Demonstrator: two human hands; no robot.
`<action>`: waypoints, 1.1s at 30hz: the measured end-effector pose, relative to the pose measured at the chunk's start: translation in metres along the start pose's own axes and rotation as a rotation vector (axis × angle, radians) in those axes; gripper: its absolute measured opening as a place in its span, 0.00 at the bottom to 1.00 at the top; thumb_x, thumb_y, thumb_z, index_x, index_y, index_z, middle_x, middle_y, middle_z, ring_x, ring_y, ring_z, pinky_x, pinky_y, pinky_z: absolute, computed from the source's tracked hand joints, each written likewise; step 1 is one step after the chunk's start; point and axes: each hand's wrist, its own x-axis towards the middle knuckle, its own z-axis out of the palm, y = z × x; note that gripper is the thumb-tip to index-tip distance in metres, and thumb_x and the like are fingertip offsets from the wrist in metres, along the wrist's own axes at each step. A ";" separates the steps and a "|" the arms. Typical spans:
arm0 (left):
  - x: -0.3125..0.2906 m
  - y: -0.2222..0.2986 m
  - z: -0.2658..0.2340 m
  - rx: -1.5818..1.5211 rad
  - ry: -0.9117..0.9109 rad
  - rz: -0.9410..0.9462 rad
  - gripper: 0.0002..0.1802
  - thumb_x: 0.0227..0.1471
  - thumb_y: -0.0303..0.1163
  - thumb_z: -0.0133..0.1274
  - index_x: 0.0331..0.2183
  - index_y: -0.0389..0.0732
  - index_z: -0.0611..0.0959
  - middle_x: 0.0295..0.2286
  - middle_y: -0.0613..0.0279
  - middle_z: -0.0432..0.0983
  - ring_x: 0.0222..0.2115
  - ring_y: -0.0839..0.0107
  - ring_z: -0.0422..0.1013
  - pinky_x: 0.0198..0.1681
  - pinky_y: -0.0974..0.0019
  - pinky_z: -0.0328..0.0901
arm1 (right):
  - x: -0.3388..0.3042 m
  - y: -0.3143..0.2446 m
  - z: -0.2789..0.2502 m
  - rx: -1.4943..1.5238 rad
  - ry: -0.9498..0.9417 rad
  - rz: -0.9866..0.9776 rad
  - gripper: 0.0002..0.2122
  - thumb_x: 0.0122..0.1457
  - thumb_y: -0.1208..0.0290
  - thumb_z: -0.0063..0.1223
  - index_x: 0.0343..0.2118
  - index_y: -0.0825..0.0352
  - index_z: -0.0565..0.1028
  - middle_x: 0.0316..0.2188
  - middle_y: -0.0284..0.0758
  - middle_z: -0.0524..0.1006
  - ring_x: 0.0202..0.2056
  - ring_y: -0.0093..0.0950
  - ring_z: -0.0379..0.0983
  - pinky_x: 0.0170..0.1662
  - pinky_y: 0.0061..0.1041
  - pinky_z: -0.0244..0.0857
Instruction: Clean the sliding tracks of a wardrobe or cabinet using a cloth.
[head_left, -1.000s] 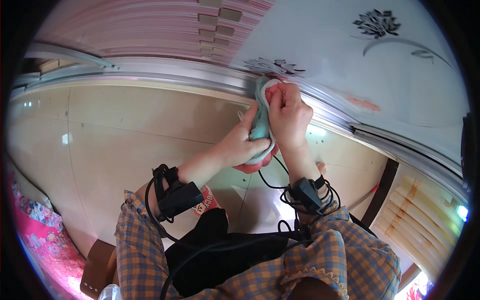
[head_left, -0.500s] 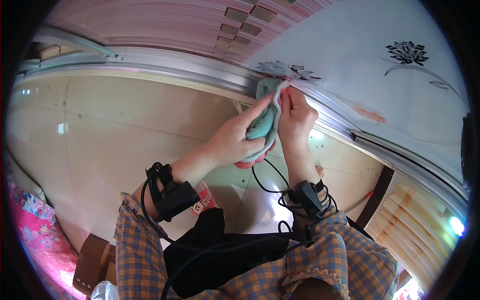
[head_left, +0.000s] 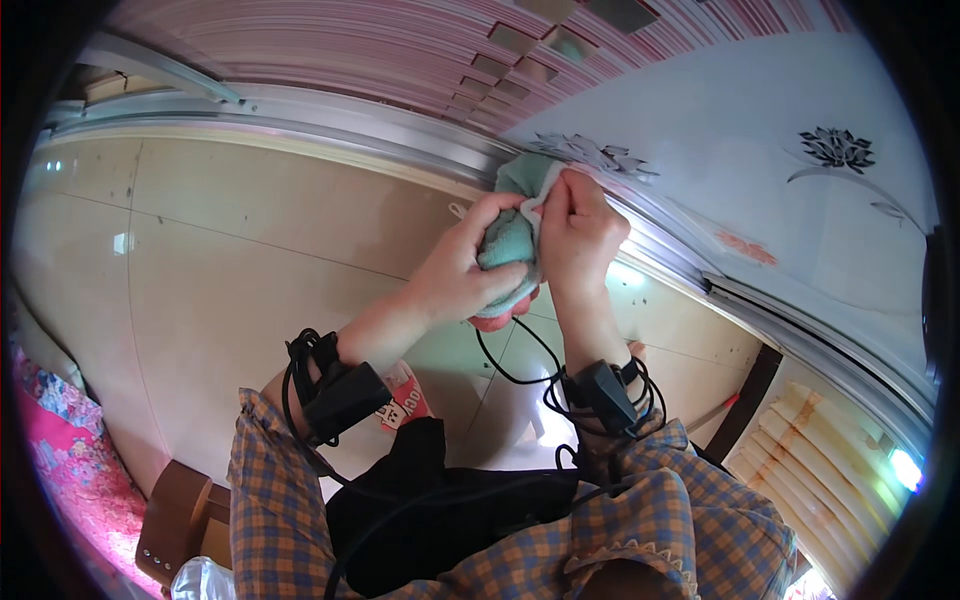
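Observation:
A green cloth (head_left: 507, 243) with a pale edge is bunched between my two hands, close to the sliding door's metal track. My left hand (head_left: 462, 262) wraps round its lower, rolled part, thumb across the front. With curled fingers, my right hand (head_left: 582, 222) pinches the pale edge on the right side. The cloth's upper fold reaches the metal frame below the glossy door panel (head_left: 700, 130). Something red and rounded (head_left: 492, 322) shows beneath the cloth; I cannot tell whether it is footwear or part of the cloth.
A metal door track (head_left: 330, 125) runs across the far side. Black cables (head_left: 520, 378) hang between the wrist devices. Pale floor tiles (head_left: 240, 290) lie below. A pink floral fabric (head_left: 85, 455) and a brown wooden piece (head_left: 175, 525) stand left; a pale curtain (head_left: 800, 450) hangs right.
Both hands have shifted slightly left with the cloth. My left fingers have curled further round it, and the cloth's top fold has opened out more.

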 end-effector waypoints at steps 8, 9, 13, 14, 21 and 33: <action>-0.001 0.002 0.003 -0.148 0.066 0.051 0.31 0.48 0.20 0.50 0.51 0.43 0.56 0.32 0.55 0.70 0.25 0.70 0.74 0.29 0.65 0.69 | 0.008 -0.014 0.005 -0.032 -0.034 -0.081 0.02 0.52 0.76 0.55 0.25 0.63 0.77 0.14 0.37 0.74 0.15 0.34 0.72 0.19 0.29 0.64; -0.002 0.003 0.004 -0.145 0.041 0.037 0.32 0.47 0.20 0.51 0.52 0.43 0.56 0.33 0.55 0.69 0.25 0.70 0.74 0.29 0.65 0.69 | 0.006 -0.012 0.001 -0.028 -0.012 -0.077 0.02 0.52 0.76 0.55 0.25 0.63 0.77 0.14 0.36 0.74 0.15 0.34 0.72 0.19 0.29 0.65; -0.003 -0.002 0.008 -0.209 -0.038 0.003 0.35 0.47 0.19 0.51 0.54 0.43 0.54 0.33 0.54 0.69 0.25 0.69 0.73 0.29 0.65 0.69 | 0.000 -0.003 0.000 0.015 0.053 -0.014 0.02 0.52 0.76 0.55 0.24 0.63 0.77 0.14 0.35 0.74 0.15 0.33 0.72 0.19 0.28 0.65; -0.002 -0.005 0.007 -0.212 -0.040 0.005 0.35 0.47 0.19 0.51 0.54 0.43 0.54 0.33 0.54 0.69 0.25 0.69 0.73 0.29 0.65 0.69 | 0.002 -0.008 0.000 0.012 0.053 -0.016 0.02 0.52 0.76 0.55 0.24 0.63 0.77 0.14 0.35 0.74 0.15 0.33 0.72 0.19 0.28 0.65; -0.011 0.002 -0.008 -0.151 0.116 0.095 0.36 0.47 0.19 0.52 0.55 0.43 0.55 0.38 0.56 0.68 0.30 0.70 0.73 0.32 0.65 0.70 | 0.010 -0.027 0.018 0.065 -0.107 -0.070 0.02 0.53 0.76 0.55 0.25 0.64 0.77 0.14 0.35 0.74 0.15 0.31 0.73 0.20 0.27 0.65; -0.013 -0.008 -0.021 -0.062 0.193 0.238 0.40 0.48 0.25 0.54 0.59 0.44 0.54 0.47 0.59 0.63 0.48 0.71 0.61 0.51 0.65 0.59 | 0.015 -0.044 0.035 0.006 -0.076 -0.150 0.04 0.52 0.74 0.54 0.22 0.62 0.76 0.12 0.34 0.73 0.13 0.34 0.71 0.18 0.30 0.64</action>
